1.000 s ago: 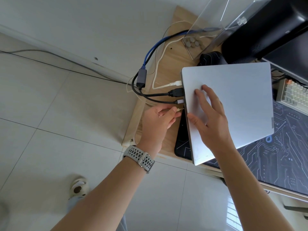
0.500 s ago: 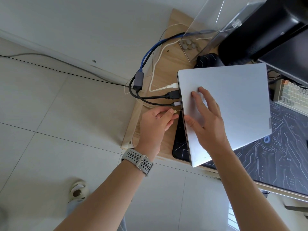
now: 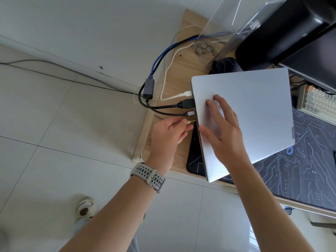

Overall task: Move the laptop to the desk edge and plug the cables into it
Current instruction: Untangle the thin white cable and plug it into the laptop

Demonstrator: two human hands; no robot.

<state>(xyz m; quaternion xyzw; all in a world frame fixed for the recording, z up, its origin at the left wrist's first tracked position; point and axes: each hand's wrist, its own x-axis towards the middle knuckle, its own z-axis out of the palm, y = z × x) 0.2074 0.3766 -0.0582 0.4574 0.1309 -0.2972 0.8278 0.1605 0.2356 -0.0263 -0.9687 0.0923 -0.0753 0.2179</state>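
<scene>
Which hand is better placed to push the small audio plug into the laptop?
The left hand: it already pinches the audio plug, whose tip sits at the laptop's side edge. The right hand lies flat on the lid, steadying it.

The laptop is taken as landmark. Its left edge is crowded: a white plug, a black plug and a grey plug are seated there one below another, and a gold jack plug is held just below them by the left hand. Bare desk is left open beyond the white plug. Behind the laptop, passage is blocked by a clear stand and a black monitor base. To its right a keyboard stands near. The lid's left part is covered by the right hand.
</scene>
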